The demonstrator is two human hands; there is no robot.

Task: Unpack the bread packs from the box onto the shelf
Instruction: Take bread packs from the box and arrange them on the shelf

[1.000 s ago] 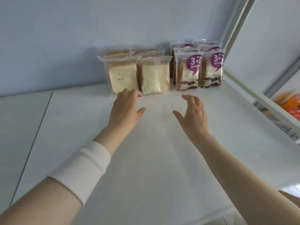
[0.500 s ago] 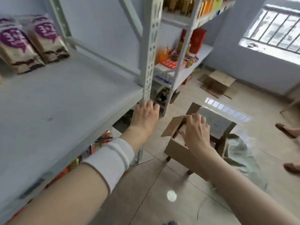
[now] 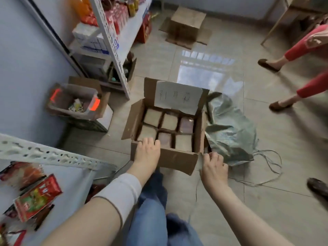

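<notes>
Bread packs (image 3: 169, 122) are probably light and squashy; lift by the sides; left hand (image 3: 147, 154) rests relaxed on the cardboard box (image 3: 177, 160) rim; right hand (image 3: 213, 167) is loosely curled, empty.

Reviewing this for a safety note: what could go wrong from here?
Packs sit wedged tight in the box; tugging one out could squash it. Loose strings from the sack trail over the floor by the right hand, near another person's shoe: a trip risk.

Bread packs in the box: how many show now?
6, two rows of three in the box: far-left pack, far-middle pack, far-right pack, near-left pack, near-middle pack, near-right pack. The left hand partly covers the near-left one. More may lie underneath.
</notes>
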